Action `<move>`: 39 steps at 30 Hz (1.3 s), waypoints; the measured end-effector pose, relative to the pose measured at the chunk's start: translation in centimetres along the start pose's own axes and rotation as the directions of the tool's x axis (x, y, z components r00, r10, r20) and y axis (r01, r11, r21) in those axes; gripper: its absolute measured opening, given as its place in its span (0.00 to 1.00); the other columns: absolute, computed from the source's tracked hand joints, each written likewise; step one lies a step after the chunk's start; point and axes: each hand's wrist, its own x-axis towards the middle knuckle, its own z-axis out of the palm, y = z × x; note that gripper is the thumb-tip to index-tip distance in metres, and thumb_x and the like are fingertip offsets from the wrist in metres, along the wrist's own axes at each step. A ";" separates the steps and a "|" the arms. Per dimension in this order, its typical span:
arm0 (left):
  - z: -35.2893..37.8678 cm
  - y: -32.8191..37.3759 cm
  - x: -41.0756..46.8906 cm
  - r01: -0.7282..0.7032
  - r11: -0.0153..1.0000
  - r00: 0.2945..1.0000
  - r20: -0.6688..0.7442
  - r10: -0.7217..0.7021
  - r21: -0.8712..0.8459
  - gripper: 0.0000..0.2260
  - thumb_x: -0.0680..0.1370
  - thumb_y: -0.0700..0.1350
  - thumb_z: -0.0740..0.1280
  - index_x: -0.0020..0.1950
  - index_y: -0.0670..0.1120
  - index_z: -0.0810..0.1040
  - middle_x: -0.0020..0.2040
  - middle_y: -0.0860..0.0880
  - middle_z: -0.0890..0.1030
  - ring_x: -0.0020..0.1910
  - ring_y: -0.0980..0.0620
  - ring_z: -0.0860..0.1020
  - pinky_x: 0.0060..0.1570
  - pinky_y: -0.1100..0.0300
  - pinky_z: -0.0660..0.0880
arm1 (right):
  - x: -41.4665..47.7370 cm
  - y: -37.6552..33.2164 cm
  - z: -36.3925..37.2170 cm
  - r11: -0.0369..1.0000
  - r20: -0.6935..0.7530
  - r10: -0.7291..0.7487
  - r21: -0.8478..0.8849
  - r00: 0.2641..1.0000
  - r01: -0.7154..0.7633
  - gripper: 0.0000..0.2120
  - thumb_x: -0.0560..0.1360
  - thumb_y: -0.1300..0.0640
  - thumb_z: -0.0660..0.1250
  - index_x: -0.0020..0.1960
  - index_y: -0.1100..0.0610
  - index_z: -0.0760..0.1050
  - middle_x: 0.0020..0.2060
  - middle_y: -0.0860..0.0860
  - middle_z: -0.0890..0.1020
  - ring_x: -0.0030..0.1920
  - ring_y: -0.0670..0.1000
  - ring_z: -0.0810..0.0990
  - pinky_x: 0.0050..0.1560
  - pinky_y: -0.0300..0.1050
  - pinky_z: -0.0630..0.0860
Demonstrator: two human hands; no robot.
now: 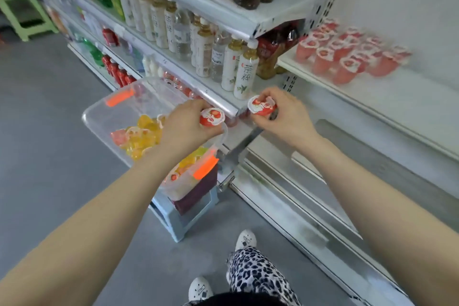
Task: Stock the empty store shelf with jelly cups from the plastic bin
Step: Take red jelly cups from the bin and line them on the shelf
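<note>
My left hand (pixel 185 126) grips a red strawberry jelly cup (pixel 211 117) above the right edge of the clear plastic bin (pixel 99 119). My right hand (pixel 285 113) holds a second red jelly cup (pixel 262 105) in its fingers, just in front of the bottle shelf's edge. The bin, with orange latches, holds several yellow and pink jelly cups (pixel 141 135). On the white shelf (pixel 397 104) at the right stand several red jelly cups (pixel 347 54) in rows near its back left part.
The bin rests on a light blue stool (pixel 181 221) with a dark purple box under it. Shelves of drink bottles (pixel 203 49) fill the left rack. Lower empty shelves (pixel 323 196) run to the right. A green stool (pixel 27 15) stands far left. My feet (pixel 223 263) are on the grey floor.
</note>
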 end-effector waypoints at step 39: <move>11.0 26.9 13.7 -0.381 0.906 0.923 0.012 0.385 0.186 0.29 0.67 0.67 0.68 0.62 0.52 0.77 0.61 0.53 0.75 0.64 0.49 0.67 0.63 0.55 0.65 | 2.7 23.0 -18.2 0.925 -0.150 0.114 -0.345 0.982 -0.160 0.12 0.74 0.51 0.70 0.54 0.55 0.76 0.54 0.52 0.78 0.52 0.56 0.75 0.48 0.47 0.71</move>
